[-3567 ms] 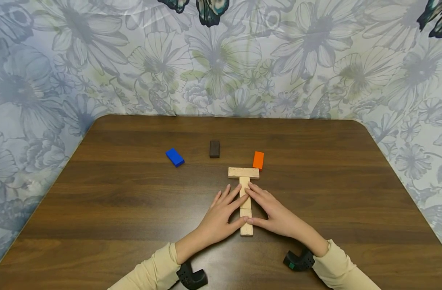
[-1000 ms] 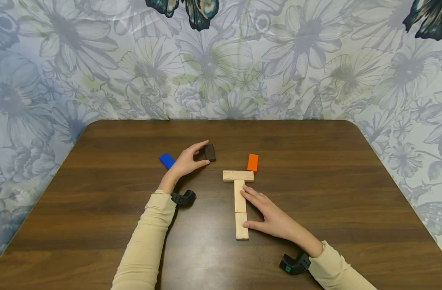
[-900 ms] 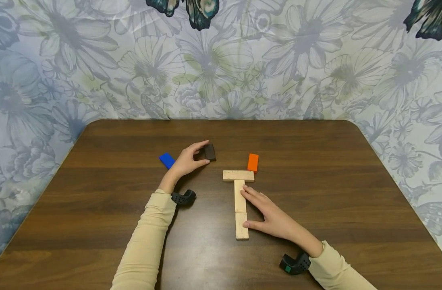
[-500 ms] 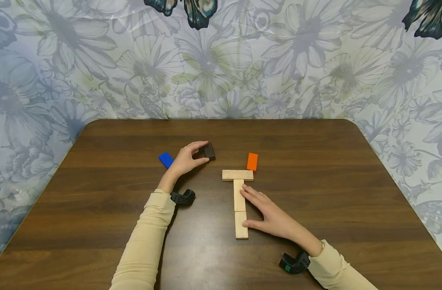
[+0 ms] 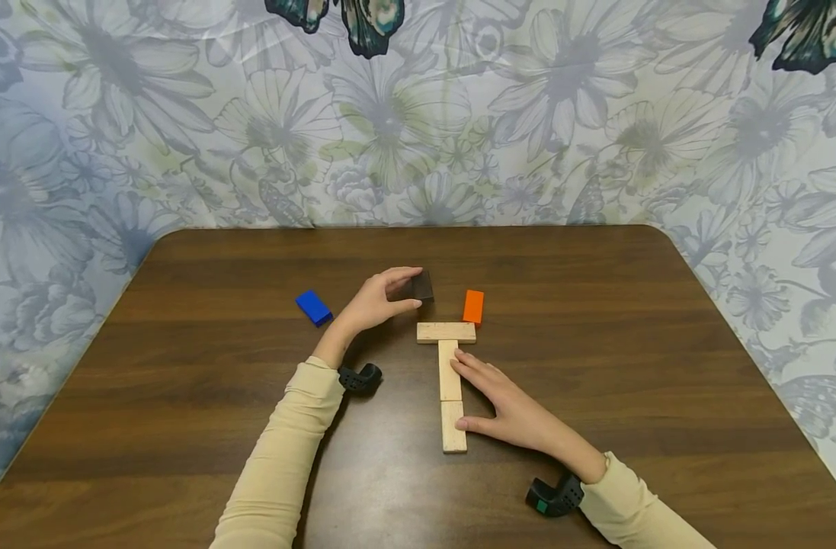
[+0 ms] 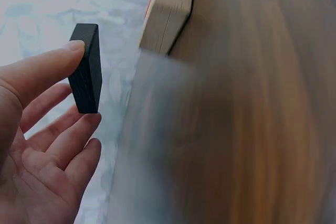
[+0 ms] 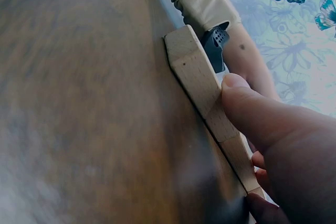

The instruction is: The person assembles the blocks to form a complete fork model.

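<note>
My left hand (image 5: pixel 379 301) pinches a black wooden block (image 5: pixel 423 287) between thumb and fingertips, beyond the crossbar of pale blocks. In the left wrist view this block (image 6: pixel 88 69) stands on edge in the grip, raised off the table. Three pale wooden blocks form a T: a crossbar block (image 5: pixel 446 332), an upper stem block (image 5: pixel 449 370) and a lower stem block (image 5: pixel 453 427). My right hand (image 5: pixel 510 408) rests along the stem's right side, thumb on the lower block and fingertips on the upper one. The right wrist view shows the thumb (image 7: pixel 239 90) against a pale block (image 7: pixel 197 74).
An orange block (image 5: pixel 473 306) lies behind the crossbar's right end, touching it or nearly so. A blue block (image 5: pixel 314 308) lies at an angle on the left, near my left forearm. The brown table (image 5: pixel 184 396) ends at a floral cloth (image 5: pixel 582 137) behind.
My left hand left the pale stem, reached the black block, pinched it and carried it rightward toward the orange block. My right hand stays at the stem. The head view has shifted slightly.
</note>
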The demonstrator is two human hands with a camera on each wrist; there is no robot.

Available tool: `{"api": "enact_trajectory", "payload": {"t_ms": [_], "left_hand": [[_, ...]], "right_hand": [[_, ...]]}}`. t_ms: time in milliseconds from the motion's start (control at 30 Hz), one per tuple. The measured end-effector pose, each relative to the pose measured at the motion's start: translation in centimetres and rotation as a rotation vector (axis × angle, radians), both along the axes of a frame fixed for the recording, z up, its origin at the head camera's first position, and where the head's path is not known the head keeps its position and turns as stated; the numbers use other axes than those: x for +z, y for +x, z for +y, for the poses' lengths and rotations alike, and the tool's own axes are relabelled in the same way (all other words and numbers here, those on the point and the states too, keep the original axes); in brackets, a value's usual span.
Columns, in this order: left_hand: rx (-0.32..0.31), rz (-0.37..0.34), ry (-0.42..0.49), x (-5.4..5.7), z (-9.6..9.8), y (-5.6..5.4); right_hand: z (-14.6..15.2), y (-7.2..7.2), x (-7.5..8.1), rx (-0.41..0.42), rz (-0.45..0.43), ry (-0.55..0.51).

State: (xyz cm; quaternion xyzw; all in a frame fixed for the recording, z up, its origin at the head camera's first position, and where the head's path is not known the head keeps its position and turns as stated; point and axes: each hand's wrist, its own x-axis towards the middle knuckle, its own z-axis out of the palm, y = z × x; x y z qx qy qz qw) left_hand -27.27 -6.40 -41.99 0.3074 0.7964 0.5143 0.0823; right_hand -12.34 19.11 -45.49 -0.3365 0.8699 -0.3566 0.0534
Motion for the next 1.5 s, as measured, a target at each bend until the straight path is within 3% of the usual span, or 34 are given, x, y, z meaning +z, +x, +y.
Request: {"api": "enact_trajectory", "payload": {"t_ms": [67, 167, 633, 867, 1033, 1267, 1500], "left_hand": [[-0.013, -0.007, -0.008, -0.1, 0.6, 0.0], [-0.03, -0.01, -0.01, -1.7, 1.2, -0.9], [-0.087, 0.004, -0.063, -2.9, 2.7, -1.2], [-0.099, 0.112, -0.171, -3.0, 2.7, -1.2], [-0.091, 0.096, -0.177, -2.9, 2.8, -1.0], [-0.031, 0.104, -0.18, -3.0, 3.4, -0.9], [-0.046, 0.097, -0.179, -3.2, 3.5, -0.9]], "right_hand": [[0.0, 0.0, 0.0, 0.001, -0.002, -0.001], [-0.1, 0.0, 0.0, 0.001, -0.006, -0.003], [0.0, 0.1, 0.0, 0.0, -0.008, -0.005], [0.0, 0.1, 0.0, -0.001, -0.012, -0.005], [0.0, 0.0, 0.1, 0.0, -0.016, 0.001], [0.0, 0.0, 0.1, -0.005, -0.01, 0.002], [0.0, 0.0, 0.1, -0.005, -0.012, -0.004]]}}
